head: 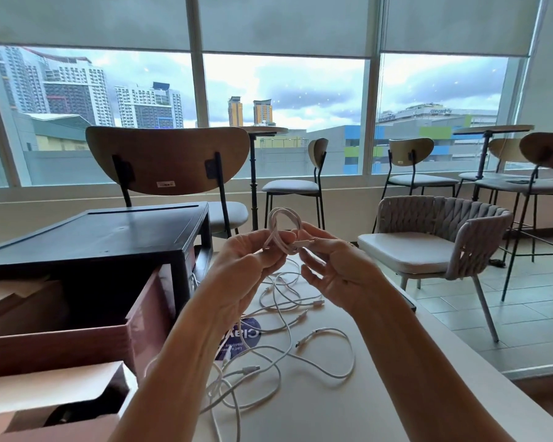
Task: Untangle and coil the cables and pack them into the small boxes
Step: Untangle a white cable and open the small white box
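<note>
at seven o'clock from the hands, in the lower left corner, a small cardboard box (45, 400) sits with its top flap open; the inside is dark and its contents cannot be made out. just behind it, at nine o'clock, a larger red-brown box (134, 330) stands open at the top, with pale cardboard showing inside at its far left. a black cabinet (93, 237) rises behind that, at ten o'clock.

the left forearm comes up from the bottom edge toward twelve o'clock. the left hand (246, 263) is raised above the table (332, 409), palm turned toward the right hand, its fingers curled in and pinching the coiled cable (284, 228) where the turns cross.

the white coiled cable is in the air between the two hands, well above the table. its loop stands upright, rising toward twelve o'clock over the fingertips.

the right hand (336, 266) faces the left, its forearm entering from five o'clock. thumb and forefinger nip the cable's plug end, which lies roughly level along the nine-to-three line, while the other fingers hang loosely bent beneath.

below the hands, at six o'clock, loose cables (284, 346) sprawl in a white tangle on the pale table, crossing one another and partly covering a round purple sticker (243, 338).

at three o'clock, a woven chair (441, 231) stands on the tiled floor beyond the table's edge.
</note>
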Demonstrator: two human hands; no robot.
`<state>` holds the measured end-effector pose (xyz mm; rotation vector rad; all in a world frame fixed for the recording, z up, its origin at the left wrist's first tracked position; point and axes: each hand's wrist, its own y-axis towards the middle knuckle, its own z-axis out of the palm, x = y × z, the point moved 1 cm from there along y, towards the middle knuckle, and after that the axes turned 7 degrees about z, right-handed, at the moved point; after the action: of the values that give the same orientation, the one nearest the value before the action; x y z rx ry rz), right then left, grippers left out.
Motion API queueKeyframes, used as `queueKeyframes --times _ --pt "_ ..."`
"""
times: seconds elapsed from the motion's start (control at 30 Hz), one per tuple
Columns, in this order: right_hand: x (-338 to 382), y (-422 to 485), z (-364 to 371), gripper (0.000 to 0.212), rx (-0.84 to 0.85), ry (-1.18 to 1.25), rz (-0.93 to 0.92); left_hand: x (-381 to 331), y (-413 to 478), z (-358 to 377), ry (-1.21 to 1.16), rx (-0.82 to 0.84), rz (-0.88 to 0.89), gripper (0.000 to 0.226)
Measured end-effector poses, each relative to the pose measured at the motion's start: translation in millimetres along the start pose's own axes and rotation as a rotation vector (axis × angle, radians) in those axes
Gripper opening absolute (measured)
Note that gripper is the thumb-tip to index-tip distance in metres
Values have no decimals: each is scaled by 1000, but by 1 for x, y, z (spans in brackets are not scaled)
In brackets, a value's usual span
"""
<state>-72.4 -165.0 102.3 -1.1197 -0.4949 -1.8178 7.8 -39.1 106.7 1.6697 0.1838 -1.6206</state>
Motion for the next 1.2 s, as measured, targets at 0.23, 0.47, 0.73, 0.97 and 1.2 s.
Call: queueKeyframes --times 0.23,0.47,0.73,0.97,1.2 --pt "6 6 -6 22 -51 129 -62 -12 -4 -2 88 124 30 43" --pt "2 1 -2 16 42 -46 -146 -11 2 4 -171 -84 12 15" --pt "8 -1 -5 19 103 -282 -214 -1 5 -3 -350 -119 -53 23" --pt "5 5 -5 61 121 -437 -331 8 10 -4 -258 -193 -11 37" --pt "3 10 -5 28 -14 -630 -545 9 11 -7 -239 -210 -14 33"
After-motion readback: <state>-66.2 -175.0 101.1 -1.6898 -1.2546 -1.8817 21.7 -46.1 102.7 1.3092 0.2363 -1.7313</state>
